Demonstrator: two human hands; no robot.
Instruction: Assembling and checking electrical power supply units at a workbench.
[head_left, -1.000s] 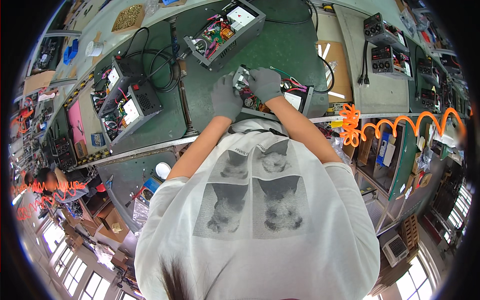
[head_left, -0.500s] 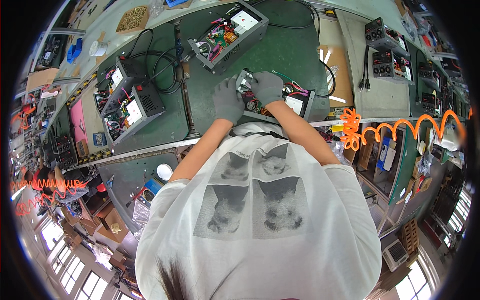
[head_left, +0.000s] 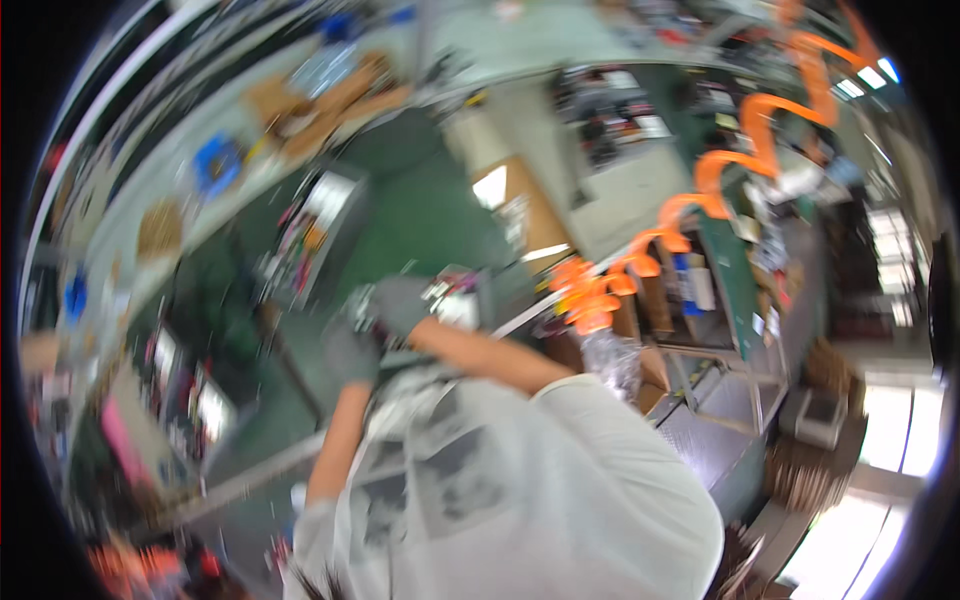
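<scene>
On my right I see an orange coiled hose (head_left: 585, 300) near brown cardboard (head_left: 541, 212); left, a pink sheet (head_left: 122, 440).

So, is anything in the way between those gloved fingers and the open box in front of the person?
Nothing visible: the left hand and right hand are right at the open box, though blur hides the finer detail.
</scene>
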